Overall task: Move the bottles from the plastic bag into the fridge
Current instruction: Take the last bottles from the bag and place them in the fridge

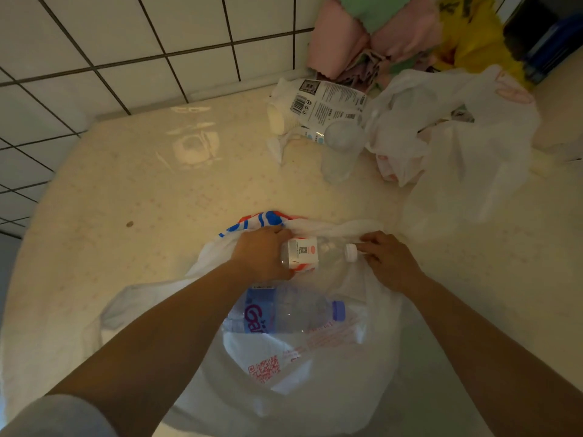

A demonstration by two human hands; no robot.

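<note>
Pale speckled countertop [132, 184], glossy, meeting white tiled wall [94, 42] along far and left edges. Small dark speck on counter at left.

White plastic bag [315, 389] lying open near front edge of counter, red print and QR code on near side, blue and red print on bunched part beyond left hand. Second white bag [473, 159], crumpled, well apart at far right of counter. Heap of pink, green and yellow cloths [394, 36] against wall behind it. Dark blue item at top right corner, too dim to identify.

Printed white package [318, 102] with barcode lying near wall, just left of crumpled bag. Clear bottle [339, 149] just beside that package, cap end towards camera, partly blurred.

Inside open bag: clear bottle with blue label and blue cap [290, 312] lying on its side, cap to the right. Above it, at bag mouth: clear bottle with white and red label [312, 253], also horizontal, white cap to the right.

Left hand [262, 255]: fingers curled round base end of white-capped bottle, gripping it. Right hand [386, 258]: fingers curled, pinching bag edge just right of white cap; contact with cap itself not resolvable. Both forearms bare; grey sleeve [56, 417] at lower left corner.

Fridge not in frame.
</note>
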